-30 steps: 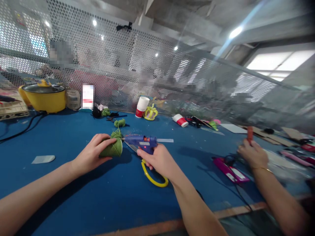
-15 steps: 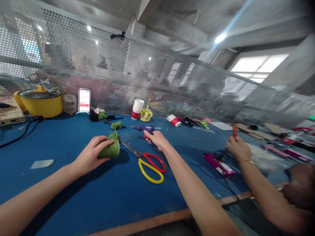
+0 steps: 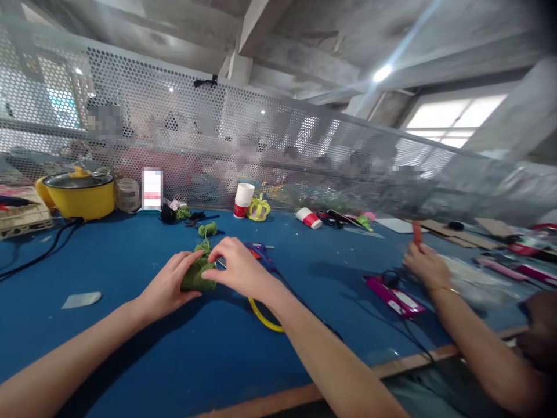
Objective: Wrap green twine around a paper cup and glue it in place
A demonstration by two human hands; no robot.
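Observation:
My left hand (image 3: pixel 167 285) grips a small cup wrapped in green yarn (image 3: pixel 196 277), lying on its side on the blue table (image 3: pixel 174 348). My right hand (image 3: pixel 237 268) pinches the cup's rim and the loose green yarn (image 3: pixel 203 247) at its top. Just behind my right hand lies a blue glue gun (image 3: pixel 260 253), untouched. A yellow scissor handle (image 3: pixel 263 317) pokes out under my right wrist.
A co-worker's hand (image 3: pixel 425 266) at the right holds a red stick above a magenta glue gun (image 3: pixel 394 294). A yellow pot (image 3: pixel 80 194), paper cups (image 3: pixel 242 200), a yellow crown (image 3: pixel 258 209) and a green yarn ball (image 3: pixel 208 229) stand along the perforated screen (image 3: pixel 304 151).
My right hand set the blue glue gun down farther back on the table, then came back to the green cup and took hold of its rim. My left hand kept its grip.

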